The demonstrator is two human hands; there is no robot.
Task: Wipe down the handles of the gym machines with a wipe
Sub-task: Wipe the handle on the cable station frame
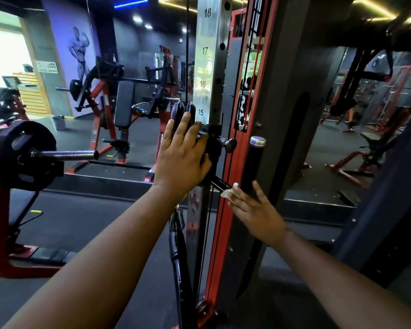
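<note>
In front of me stands a cable machine with a numbered steel upright (pixel 205 67) and a red frame. My left hand (pixel 182 155) rests with straight fingers on the black pulley carriage (pixel 214 138) at mark 15. A black vertical handle (pixel 254 162) with a chrome cap stands just right of the red frame. My right hand (pixel 254 210) holds a small white wipe (pixel 227 193) under its fingers against the lower part of that handle. Most of the wipe is hidden by the fingers.
A chrome pull knob (pixel 230 144) sticks out of the carriage. A black cable attachment with a carabiner (pixel 177 233) hangs below my left wrist. A plate-loaded bar (pixel 64 155) juts in from the left. More red machines and benches (pixel 122 108) stand behind.
</note>
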